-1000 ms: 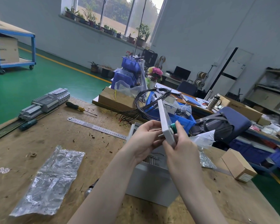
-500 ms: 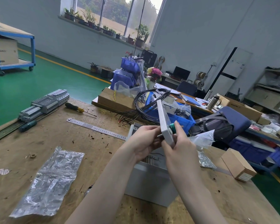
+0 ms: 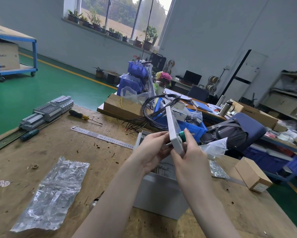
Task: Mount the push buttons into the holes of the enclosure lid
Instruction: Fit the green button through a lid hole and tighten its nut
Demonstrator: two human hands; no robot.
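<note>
I hold the grey enclosure lid upright and edge-on above the open grey enclosure box. A green push button sits in a hole near the lid's lower end, its head on the right face. My right hand grips the lid's lower edge with the thumb against the green button. My left hand is behind the lid's left face, fingers curled around the button's rear part, which is mostly hidden.
A clear plastic bag lies at front left. A steel ruler, two screwdrivers and terminal blocks on a rail sit further left. A blue bin with black wires is behind the lid. A small cardboard box stands right.
The hands and lid have stayed almost still; my left fingers have shifted slightly behind the lid.
</note>
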